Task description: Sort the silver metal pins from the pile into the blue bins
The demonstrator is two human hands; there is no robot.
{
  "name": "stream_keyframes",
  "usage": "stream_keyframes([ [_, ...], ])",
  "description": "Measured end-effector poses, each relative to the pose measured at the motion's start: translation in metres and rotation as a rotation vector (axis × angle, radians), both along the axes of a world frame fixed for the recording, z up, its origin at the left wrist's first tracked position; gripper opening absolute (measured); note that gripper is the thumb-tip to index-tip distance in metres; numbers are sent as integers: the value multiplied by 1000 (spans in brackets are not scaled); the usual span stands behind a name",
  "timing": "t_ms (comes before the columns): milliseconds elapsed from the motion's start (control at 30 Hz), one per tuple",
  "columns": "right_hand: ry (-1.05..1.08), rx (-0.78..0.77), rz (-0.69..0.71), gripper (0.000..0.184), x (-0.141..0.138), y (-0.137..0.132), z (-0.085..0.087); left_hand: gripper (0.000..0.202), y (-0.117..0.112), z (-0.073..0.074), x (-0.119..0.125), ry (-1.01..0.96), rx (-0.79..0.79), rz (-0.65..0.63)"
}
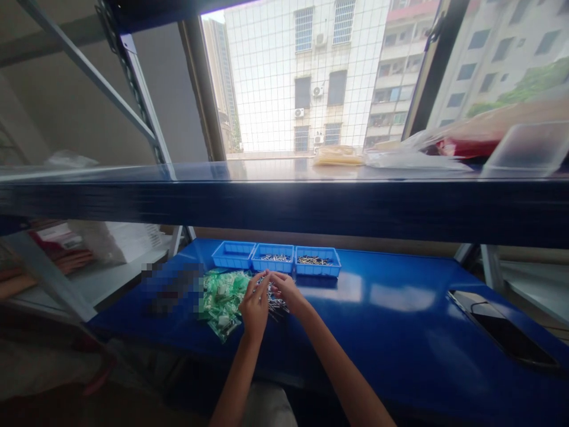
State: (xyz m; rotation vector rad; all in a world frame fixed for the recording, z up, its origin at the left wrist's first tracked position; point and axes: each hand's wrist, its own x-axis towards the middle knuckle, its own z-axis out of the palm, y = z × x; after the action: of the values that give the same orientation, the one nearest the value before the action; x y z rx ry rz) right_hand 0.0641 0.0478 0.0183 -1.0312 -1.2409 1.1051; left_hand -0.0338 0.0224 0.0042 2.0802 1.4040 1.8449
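Nearer than the middle blue bin [272, 267] and to its left, green-tinted plastic packets [224, 299] lie heaped beside the left hand [255, 303]; a wrist swing could drag them into the slender metal pieces [278, 305]. Those lie piled just before that bin, under both hands. Left and right hand [285, 290] are together at the fingertips; whether anything is pinched cannot be told. Right of that bin, the right-hand blue bin [316, 271] holds darker pieces; a misdirected drop could mix kinds.
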Motion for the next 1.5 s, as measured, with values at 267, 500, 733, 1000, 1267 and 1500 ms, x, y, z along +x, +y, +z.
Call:
stream_keyframes([
  [267,161,-101,136,32,2,-5,10,24,-3,4,-2,-113,11,43],
  [500,121,-74,2,34,7,0,5,23,4,-1,1,-9,-51,15],
  [733,104,-30,-84,32,7,5,-5,25,5,-4,-3,-20,4,61],
  [1000,132,33,-173,28,14,6,-5,21,9,-9,-3,30,-29,34],
  [1267,173,-62,-97,30,14,3,-3,13,2,-4,0,51,-118,43],
  [1500,43,81,-130,28,14,2,-3,15,3,-5,-1,54,-130,66],
])
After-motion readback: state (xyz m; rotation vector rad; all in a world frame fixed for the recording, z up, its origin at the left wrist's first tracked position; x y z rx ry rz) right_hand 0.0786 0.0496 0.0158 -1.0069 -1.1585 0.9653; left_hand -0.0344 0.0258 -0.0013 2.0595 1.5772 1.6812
